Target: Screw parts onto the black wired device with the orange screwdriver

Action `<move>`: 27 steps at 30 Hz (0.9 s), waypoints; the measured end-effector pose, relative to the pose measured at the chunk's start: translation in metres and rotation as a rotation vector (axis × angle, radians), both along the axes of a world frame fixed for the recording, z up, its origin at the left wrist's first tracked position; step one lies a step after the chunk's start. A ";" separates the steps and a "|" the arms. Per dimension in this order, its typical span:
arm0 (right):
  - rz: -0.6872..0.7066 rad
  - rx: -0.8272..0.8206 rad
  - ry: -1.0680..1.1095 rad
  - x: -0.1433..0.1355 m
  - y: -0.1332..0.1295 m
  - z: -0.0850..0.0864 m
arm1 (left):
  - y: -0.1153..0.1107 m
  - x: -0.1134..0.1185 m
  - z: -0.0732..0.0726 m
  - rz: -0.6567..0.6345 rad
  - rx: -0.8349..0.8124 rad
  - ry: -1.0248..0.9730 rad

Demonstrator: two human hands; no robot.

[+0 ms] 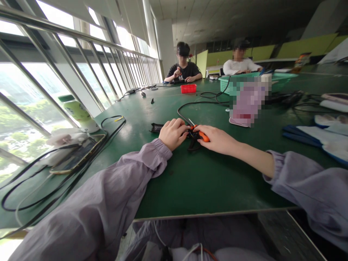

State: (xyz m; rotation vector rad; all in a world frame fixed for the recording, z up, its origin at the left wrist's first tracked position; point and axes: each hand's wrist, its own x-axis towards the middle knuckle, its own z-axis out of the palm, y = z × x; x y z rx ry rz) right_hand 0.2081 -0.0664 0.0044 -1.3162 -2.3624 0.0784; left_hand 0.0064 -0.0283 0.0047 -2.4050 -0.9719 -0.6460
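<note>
My left hand point(173, 134) is closed on a black device point(157, 127) lying on the green table point(201, 181); its dark end sticks out to the left of my fingers. Just to the right, my right hand point(217, 139) wraps round an orange-handled tool point(203, 136). A thin metal shaft points up and left between the hands, near small orange and black parts. The exact contact between the tool and the device is hidden by my fingers. A black cable runs from there toward the back of the table.
A phone point(78, 154), cables and a green-white bottle point(80, 114) are at the left. Behind my hands are a red basket point(188, 88), a green basket point(224, 84) and a pink phone point(248, 103). Gloves point(323, 137) lie right. Two people sit across the table.
</note>
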 end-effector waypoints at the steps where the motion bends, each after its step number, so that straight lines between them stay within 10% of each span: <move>1: -0.011 -0.001 -0.003 0.000 0.000 0.000 | 0.001 -0.001 0.000 0.023 -0.017 -0.018; 27: 0.044 0.201 0.270 -0.002 -0.012 0.012 | 0.007 -0.004 -0.007 0.157 -0.191 -0.024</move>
